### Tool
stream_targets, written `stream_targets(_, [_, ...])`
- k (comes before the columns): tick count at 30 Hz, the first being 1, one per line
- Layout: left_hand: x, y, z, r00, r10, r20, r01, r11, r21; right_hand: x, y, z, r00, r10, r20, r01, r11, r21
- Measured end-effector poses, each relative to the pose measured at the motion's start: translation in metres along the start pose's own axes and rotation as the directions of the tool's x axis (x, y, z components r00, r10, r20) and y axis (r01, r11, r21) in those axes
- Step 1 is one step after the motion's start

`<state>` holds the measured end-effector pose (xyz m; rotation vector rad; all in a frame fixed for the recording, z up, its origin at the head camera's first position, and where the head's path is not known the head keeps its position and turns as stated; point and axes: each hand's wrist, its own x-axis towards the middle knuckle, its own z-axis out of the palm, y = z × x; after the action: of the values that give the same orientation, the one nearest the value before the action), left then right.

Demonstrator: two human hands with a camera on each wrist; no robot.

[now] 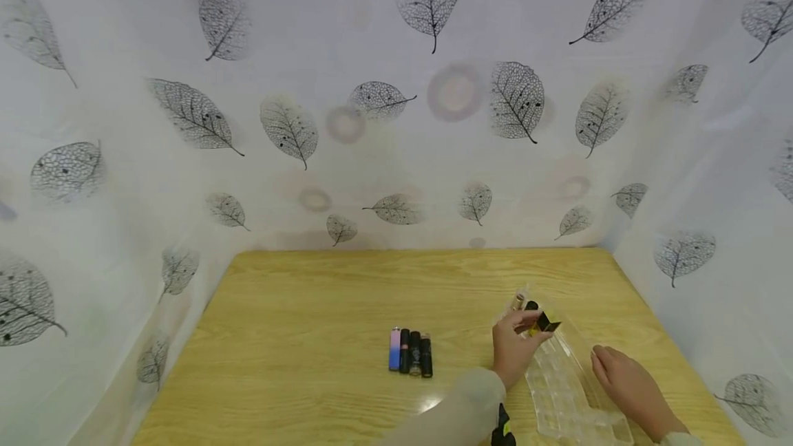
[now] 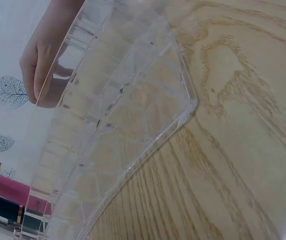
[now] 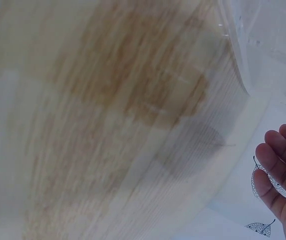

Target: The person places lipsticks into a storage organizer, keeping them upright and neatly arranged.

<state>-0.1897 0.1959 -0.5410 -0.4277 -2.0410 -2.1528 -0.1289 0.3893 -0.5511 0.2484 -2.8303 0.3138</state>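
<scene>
The left hand (image 1: 517,355) pinches a black-and-gold item (image 1: 548,323) over the clear organizer's (image 1: 551,391) far part — right side of the desk (image 1: 297,336). The right hand (image 1: 633,385), fingers loosely bent and released, is by the organizer's right edge.

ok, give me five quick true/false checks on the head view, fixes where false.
1. Four tubes lie side by side on the table. True.
2. A black tube is leftmost in that row. False: the leftmost is the pink-and-blue tube.
3. The clear organizer lies right of the row. True.
4. Both hands hold nothing. False: the left hand pinches a small black item.
5. The right hand is near the organizer. True.
</scene>
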Motion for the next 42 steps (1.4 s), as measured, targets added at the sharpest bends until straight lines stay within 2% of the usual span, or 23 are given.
stream_targets(5, [-0.005, -0.005, 0.009, 0.999, -0.048, 0.022, 0.049, 0.998, -0.026, 0.002, 0.001, -0.001, 0.998, 0.037, 0.047, -0.036, 0.999, -0.013])
stream_targets(7, [-0.007, -0.009, 0.013, 0.999, -0.045, 0.016, 0.045, 0.998, -0.032, 0.001, 0.000, -0.002, 0.996, 0.053, 0.077, -0.053, 0.999, -0.004])
stream_targets(12, [-0.008, -0.018, 0.017, 1.000, -0.002, -0.013, 0.002, 0.998, -0.066, 0.001, 0.000, -0.006, 0.992, 0.060, 0.115, -0.060, 0.998, 0.003])
stream_targets(15, [-0.010, -0.021, 0.017, 1.000, 0.025, -0.010, -0.026, 0.998, -0.062, 0.001, 0.000, -0.006, 0.988, 0.067, 0.136, -0.069, 0.998, 0.010])
stream_targets(16, [-0.010, -0.022, 0.018, 0.998, 0.060, -0.008, -0.060, 0.997, -0.040, 0.001, 0.000, -0.007, 0.987, 0.072, 0.143, -0.074, 0.997, 0.013])
stream_targets(18, [-0.011, -0.024, 0.018, 0.997, 0.077, -0.007, -0.078, 0.996, -0.037, 0.002, 0.000, -0.007, 0.984, 0.080, 0.157, -0.084, 0.996, 0.017])
stream_targets(21, [-0.011, -0.026, 0.019, 0.996, 0.084, -0.013, -0.084, 0.995, -0.045, 0.002, 0.000, -0.007, 0.985, 0.080, 0.155, -0.084, 0.996, 0.016])
stream_targets(24, [-0.011, -0.026, 0.021, 0.999, 0.046, -0.029, -0.048, 0.997, -0.063, 0.002, 0.001, -0.006, 0.987, 0.075, 0.142, -0.079, 0.997, 0.017])
stream_targets(30, [-0.012, -0.023, 0.024, 0.994, 0.093, -0.059, -0.094, 0.996, -0.011, 0.002, 0.001, -0.004, 0.988, 0.077, 0.133, -0.079, 0.997, 0.016])
stream_targets(35, [-0.011, -0.021, 0.025, 0.992, 0.103, -0.070, -0.103, 0.995, -0.007, 0.001, 0.001, -0.004, 0.988, 0.081, 0.131, -0.083, 0.996, 0.011])
stream_targets(42, [-0.010, -0.026, 0.030, 0.984, 0.131, -0.121, -0.127, 0.991, 0.042, 0.002, 0.002, -0.004, 0.986, 0.088, 0.143, -0.093, 0.995, 0.028])
